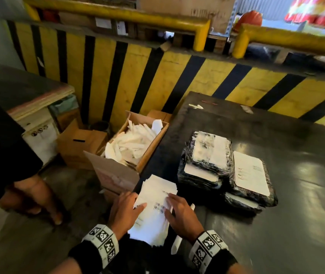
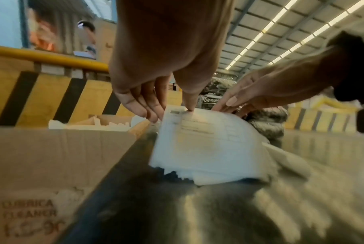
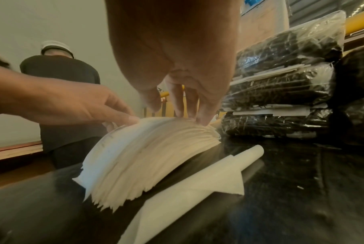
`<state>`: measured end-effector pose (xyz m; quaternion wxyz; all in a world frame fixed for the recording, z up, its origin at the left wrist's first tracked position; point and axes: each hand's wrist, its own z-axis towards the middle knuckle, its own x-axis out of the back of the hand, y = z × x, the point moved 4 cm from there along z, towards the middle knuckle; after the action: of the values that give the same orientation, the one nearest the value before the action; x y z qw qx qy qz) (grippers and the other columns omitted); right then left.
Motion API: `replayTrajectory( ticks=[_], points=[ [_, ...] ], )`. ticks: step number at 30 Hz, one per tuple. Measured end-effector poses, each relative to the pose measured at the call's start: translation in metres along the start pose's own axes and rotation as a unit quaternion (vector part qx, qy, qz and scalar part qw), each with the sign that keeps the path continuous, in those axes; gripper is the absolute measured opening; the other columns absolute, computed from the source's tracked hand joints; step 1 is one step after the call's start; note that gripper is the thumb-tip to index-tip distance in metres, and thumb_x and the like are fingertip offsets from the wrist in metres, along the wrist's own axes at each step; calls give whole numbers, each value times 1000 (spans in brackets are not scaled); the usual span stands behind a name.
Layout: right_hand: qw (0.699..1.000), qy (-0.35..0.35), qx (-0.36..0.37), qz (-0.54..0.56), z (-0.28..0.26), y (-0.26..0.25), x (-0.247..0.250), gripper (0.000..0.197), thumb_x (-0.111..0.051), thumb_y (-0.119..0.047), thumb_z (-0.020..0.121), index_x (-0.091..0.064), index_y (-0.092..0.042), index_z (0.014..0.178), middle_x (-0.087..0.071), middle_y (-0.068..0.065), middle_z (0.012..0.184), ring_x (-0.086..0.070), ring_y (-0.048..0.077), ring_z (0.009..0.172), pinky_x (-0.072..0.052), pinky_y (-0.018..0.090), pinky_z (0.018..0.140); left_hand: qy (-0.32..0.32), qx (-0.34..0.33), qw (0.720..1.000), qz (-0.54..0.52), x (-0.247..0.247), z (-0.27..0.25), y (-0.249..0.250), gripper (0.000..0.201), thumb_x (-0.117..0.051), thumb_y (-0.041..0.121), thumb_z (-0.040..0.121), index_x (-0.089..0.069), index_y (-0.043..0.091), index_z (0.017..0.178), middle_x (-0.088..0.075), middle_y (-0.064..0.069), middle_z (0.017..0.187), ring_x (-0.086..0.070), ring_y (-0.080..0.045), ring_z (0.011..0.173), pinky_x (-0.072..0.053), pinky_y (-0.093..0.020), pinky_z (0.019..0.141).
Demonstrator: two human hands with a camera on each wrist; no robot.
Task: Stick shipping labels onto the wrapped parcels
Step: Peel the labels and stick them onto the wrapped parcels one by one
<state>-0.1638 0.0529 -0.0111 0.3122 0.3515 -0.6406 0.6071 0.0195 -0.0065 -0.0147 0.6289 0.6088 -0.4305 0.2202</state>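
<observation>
Hands meet on the label stack [image 1: 153, 210] at the table's [image 1: 296, 194] near edge: left hand [image 1: 123, 209] pinches its left edge, steadying it. Right hand [image 3: 176, 74], fingers straight, presses the top sheet. Parcels [image 1: 224, 171] wait just right.

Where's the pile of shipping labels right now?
In the head view the label stack lies on the near left corner of the dark table, under both hands, beside the cardboard box of peeled backings and left of the wrapped parcels.

Stacked parcels [image 1: 217, 165] block the right; table [image 1: 296, 214] beyond lies bare
</observation>
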Motion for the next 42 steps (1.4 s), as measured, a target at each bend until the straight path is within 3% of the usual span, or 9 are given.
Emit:
replayTrajectory(
  ticks=[7,14,17,20,23,26,31,38,42],
  points=[
    [1000,-20,-18,7,-2,7,-11,84,-20,-71,80,-39,-17,140,-26,3,153,-28,17,140,-20,18,109,40,62,975,-210,0,16,-15,26,-84,18,67,-58,16,73,-63,-4,68,-55,-16,58,-45,-29,54],
    [1000,-12,-24,-9,-2,8,-5,49,-44,-32,95,-38,-14,141,-24,3,155,-26,17,141,-23,25,112,36,44,965,-256,7,27,-24,18,-77,9,74,-61,5,68,-68,-8,63,-63,-20,58,-51,-39,58],
    [999,-12,-29,14,-4,5,-3,64,-35,-58,91,-45,-14,136,-31,3,152,-32,18,139,-28,26,112,47,33,954,-293,25,26,-12,13,-75,3,75,-65,0,67,-65,-2,57,-58,-11,53,-47,-17,51],
    [991,76,0,111,-5,-11,17,82,-20,-75,80,-63,-16,118,-55,-15,129,-50,10,122,-43,29,100,34,21,929,-367,49,26,7,8,-75,7,76,-69,3,73,-71,-5,65,-64,-17,61,-51,-18,54],
    [956,119,16,269,-5,-40,50,54,-41,-51,93,-68,-4,87,-66,-19,81,-62,2,79,-48,25,71,45,9,909,-414,74,31,33,14,-76,16,76,-70,4,81,-74,-11,78,-69,-24,72,-56,-34,67],
    [935,126,2,331,-9,-57,81,25,-55,-21,94,-70,-4,84,-73,9,81,-67,13,76,-51,31,70,88,-5,883,-461,97,40,60,7,-74,13,78,-68,9,77,-74,-4,76,-70,-16,72,-57,-30,66],
    [924,132,-7,359,-24,-63,110,12,-64,-13,87,-71,-4,84,-74,11,77,-70,18,74,-55,26,73,116,-24,861,-495,115,56,85,10,-70,10,81,-64,14,75,-70,0,76,-67,-8,67,-53,-16,57],
    [913,153,-5,378,-35,-59,125,12,-65,-13,85,-71,-3,86,-74,11,79,-71,18,75,-54,25,70,72,-23,880,-469,98,65,100,8,-70,13,82,-65,8,83,-72,-10,87,-68,-18,74,-52,-16,54],
    [897,177,27,404,-40,-64,137,9,-65,-7,85,-71,-1,84,-74,11,77,-69,15,73,-51,19,68,47,-47,944,-323,94,59,105,35,-74,20,78,-61,15,110,-65,-4,102,-61,-16,92,-48,-20,74]
  ],
)
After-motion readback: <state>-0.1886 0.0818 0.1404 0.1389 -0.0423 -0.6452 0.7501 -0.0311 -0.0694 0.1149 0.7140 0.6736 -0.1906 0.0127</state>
